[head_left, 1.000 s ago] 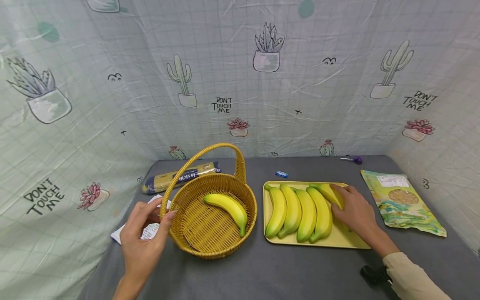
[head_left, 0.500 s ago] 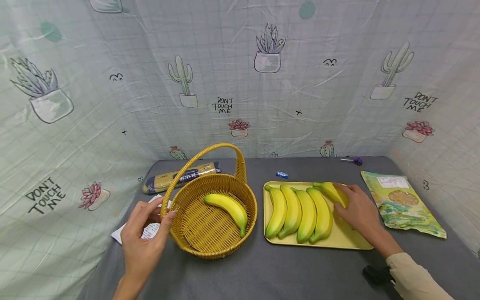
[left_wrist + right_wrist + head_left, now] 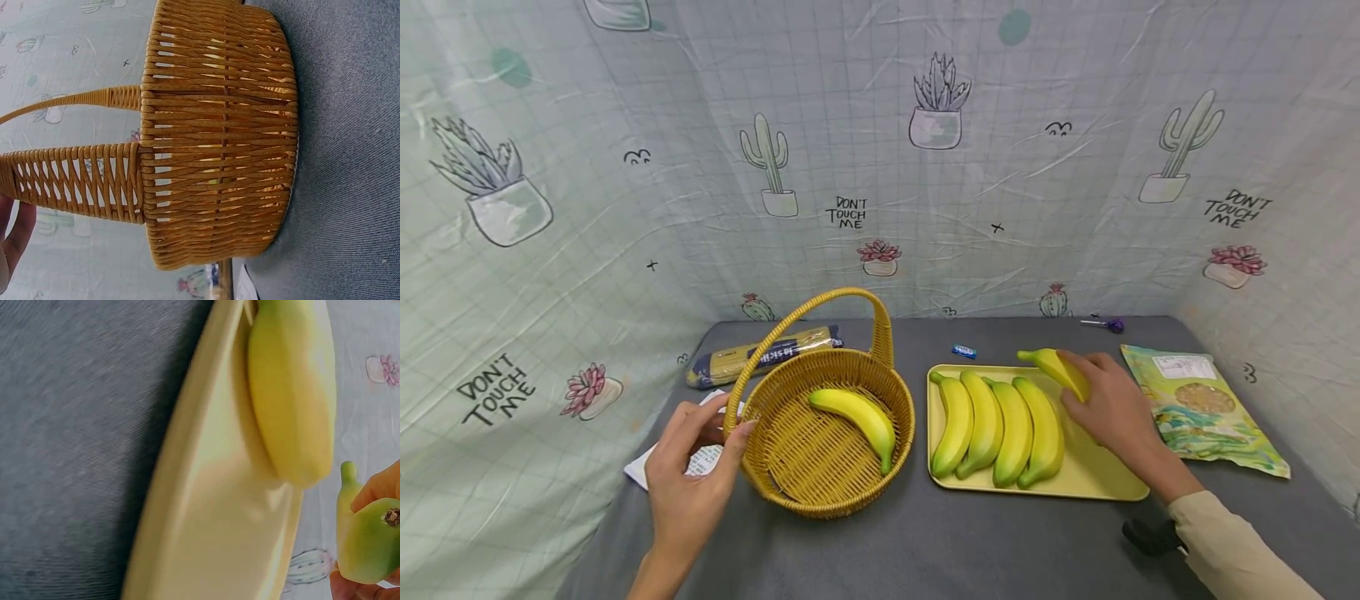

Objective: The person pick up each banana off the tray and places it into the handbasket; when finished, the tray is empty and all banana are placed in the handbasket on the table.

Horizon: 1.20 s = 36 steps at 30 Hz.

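Note:
My left hand (image 3: 692, 479) pinches the handle of a round yellow wicker basket (image 3: 827, 500) between thumb and fingers; the left wrist view has the basket's woven side (image 3: 219, 137) and the handle's base close up. One banana (image 3: 857, 417) lies inside the basket. To the right, my right hand (image 3: 1108, 400) grips another banana (image 3: 1060, 367) above the yellow tray (image 3: 1097, 475). In the right wrist view that held banana (image 3: 369, 540) shows its dark tip toward the camera, with fingers and thumb around it. Several bananas (image 3: 1015, 433) lie side by side on the tray's left part.
Behind the basket lies a pasta packet (image 3: 767, 354), with a printed white paper (image 3: 703, 458) near my left hand. A small blue wrapped sweet (image 3: 964, 352) and a purple lollipop (image 3: 1112, 324) are at the back. A green-yellow bag (image 3: 1206, 408) lies right of the tray.
My right hand has raised the banana off the tray, moving it slightly up and back. The left hand and the basket stay nearly still.

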Motion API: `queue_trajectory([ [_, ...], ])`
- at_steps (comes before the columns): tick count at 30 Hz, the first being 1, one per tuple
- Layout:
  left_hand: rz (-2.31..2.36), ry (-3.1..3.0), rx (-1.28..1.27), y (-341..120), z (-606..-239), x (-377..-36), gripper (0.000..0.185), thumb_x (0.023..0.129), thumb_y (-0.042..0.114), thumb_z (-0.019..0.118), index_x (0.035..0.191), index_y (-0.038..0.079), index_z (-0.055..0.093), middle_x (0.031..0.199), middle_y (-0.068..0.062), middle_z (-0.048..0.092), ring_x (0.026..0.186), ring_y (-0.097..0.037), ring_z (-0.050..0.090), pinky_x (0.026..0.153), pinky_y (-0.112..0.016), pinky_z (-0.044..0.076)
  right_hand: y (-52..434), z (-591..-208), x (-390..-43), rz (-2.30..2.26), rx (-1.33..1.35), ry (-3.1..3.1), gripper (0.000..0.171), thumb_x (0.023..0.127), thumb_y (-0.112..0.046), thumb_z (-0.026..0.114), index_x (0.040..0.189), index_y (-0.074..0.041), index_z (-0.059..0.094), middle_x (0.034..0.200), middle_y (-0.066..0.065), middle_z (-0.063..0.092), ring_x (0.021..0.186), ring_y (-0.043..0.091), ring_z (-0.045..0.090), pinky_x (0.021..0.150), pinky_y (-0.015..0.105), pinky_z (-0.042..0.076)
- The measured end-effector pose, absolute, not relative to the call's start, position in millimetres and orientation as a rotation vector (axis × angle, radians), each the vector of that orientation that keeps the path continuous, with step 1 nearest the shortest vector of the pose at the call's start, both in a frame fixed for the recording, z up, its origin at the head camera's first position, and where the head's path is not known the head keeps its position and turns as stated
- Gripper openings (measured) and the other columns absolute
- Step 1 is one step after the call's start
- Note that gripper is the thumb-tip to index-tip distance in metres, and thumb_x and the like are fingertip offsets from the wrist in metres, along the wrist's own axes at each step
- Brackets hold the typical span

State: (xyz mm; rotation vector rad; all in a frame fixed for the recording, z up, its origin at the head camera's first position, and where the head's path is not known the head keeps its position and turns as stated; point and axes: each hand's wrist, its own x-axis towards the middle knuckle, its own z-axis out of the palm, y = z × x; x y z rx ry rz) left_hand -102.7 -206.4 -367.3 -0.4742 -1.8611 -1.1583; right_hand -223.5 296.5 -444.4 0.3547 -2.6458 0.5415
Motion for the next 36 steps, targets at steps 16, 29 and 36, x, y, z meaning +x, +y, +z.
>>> queue_trajectory([
  [16, -1.109, -1.869, -0.449, -203.3, -364.3, -99.0, 0.048, 0.073, -0.025, 0.079, 0.118, -0.011, 0.073, 0.084, -0.016, 0.057, 0.076, -0.009, 0.062, 0.073, -0.011, 0.052, 264.1, -414.8, -223.4, 0.549, 0.443, -2.592, 0.055, 0.092, -0.011, 0.074, 0.146, -0.01, 0.064, 0.121, 0.025, 0.061, 0.076, 0.029, 0.055, 0.05, 0.036, 0.04],
  [29, -1.102, -1.896, -0.428, -203.3, -362.4, -98.7, 0.049, 0.073, -0.025, 0.079, 0.119, -0.01, 0.073, 0.085, -0.015, 0.057, 0.077, -0.01, 0.062, 0.073, -0.011, 0.053, 239.1, -401.0, -221.3, 0.558, 0.521, -2.565, 0.057, 0.09, -0.009, 0.075, 0.145, -0.013, 0.065, 0.121, 0.021, 0.062, 0.074, 0.026, 0.053, 0.047, 0.034, 0.039],
  [36, -1.101, -1.898, -0.43, -203.7, -363.0, -98.7, 0.05, 0.073, -0.025, 0.079, 0.119, -0.01, 0.073, 0.085, -0.014, 0.057, 0.077, -0.01, 0.063, 0.073, -0.011, 0.053, 226.9, -393.6, -218.1, 0.551, 0.565, -2.556, 0.057, 0.09, -0.009, 0.076, 0.146, -0.014, 0.065, 0.123, 0.019, 0.063, 0.079, 0.028, 0.057, 0.049, 0.035, 0.041],
])
